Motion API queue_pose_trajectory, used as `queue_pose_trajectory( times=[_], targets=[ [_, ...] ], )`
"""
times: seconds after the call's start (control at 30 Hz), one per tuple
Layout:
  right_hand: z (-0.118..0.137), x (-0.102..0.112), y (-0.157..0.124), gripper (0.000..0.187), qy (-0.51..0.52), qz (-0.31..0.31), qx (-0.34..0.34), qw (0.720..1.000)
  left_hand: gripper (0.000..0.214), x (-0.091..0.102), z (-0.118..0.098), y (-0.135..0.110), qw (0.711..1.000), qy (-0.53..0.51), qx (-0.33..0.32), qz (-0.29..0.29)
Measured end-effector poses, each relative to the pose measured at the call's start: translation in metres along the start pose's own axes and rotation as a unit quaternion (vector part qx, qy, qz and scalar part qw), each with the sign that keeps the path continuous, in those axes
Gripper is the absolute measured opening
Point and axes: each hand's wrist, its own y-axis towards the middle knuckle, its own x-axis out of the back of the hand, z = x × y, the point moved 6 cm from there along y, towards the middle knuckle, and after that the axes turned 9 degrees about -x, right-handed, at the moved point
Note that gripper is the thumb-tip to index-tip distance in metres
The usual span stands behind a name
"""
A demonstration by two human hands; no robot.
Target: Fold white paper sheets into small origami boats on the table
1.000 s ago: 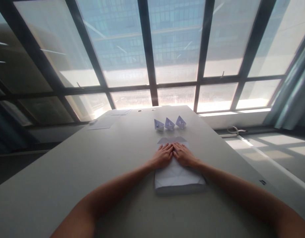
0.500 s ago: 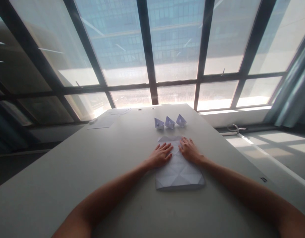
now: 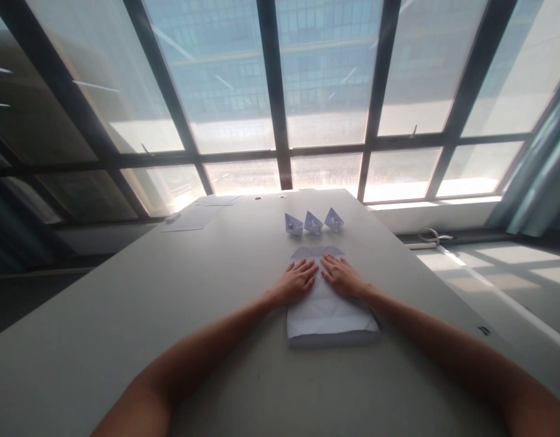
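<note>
A creased sheet of white paper [image 3: 329, 318] lies on the table in front of me, partly folded, its near edge raised a little. My left hand [image 3: 298, 281] rests flat on the left side of the paper, fingers stretched out. On the right side, my right hand [image 3: 342, 275] lies flat as well, its fingertips close to those of the left. Beyond both hands a folded flap [image 3: 317, 250] shows at the paper's far end. The part of the sheet beneath my palms is hidden.
Three folded paper boats [image 3: 313, 223] stand in a row just past the paper. Several flat white sheets [image 3: 188, 220] lie at the table's far left. The white table [image 3: 170, 291] reaches to the windows, and a cable [image 3: 434, 235] lies off its right side.
My right hand has shifted left and slightly nearer, closer to my left hand. The flap at the far end lies more evenly, and the paper's near edge has lifted slightly.
</note>
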Motion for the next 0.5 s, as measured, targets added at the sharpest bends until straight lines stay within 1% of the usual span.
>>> queue_pose_trajectory(
  times=[0.13, 0.2, 0.27, 0.33, 0.4, 0.43, 0.5],
  targets=[
    [-0.027, 0.010, 0.008, 0.057, -0.032, -0.020, -0.074, 0.997, 0.053, 0.000, 0.000, 0.001, 1.000, 0.007, 0.000, 0.001],
    [-0.036, 0.015, 0.010, 0.054, -0.037, -0.036, -0.092, 0.994, 0.053, 0.001, 0.000, 0.001, 1.000, 0.008, -0.001, 0.003],
    [-0.038, 0.019, 0.011, 0.050, -0.038, -0.057, -0.090, 0.994, 0.053, 0.001, -0.001, 0.001, 1.000, 0.007, 0.001, 0.006],
    [-0.030, 0.023, 0.007, 0.048, -0.031, -0.090, -0.067, 0.993, 0.053, 0.002, -0.001, 0.001, 1.000, 0.005, 0.004, 0.006],
    [-0.013, 0.027, 0.000, 0.049, -0.007, -0.118, -0.019, 0.993, 0.053, 0.001, -0.001, 0.001, 1.000, 0.003, 0.004, 0.004],
    [-0.002, 0.029, -0.005, 0.050, 0.012, -0.121, 0.016, 0.992, 0.052, 0.001, -0.001, 0.001, 1.000, 0.002, 0.003, -0.001],
    [0.025, 0.031, -0.018, 0.054, 0.055, -0.100, 0.103, 0.988, 0.051, 0.001, -0.002, 0.001, 1.000, 0.001, -0.003, -0.012]
  ],
)
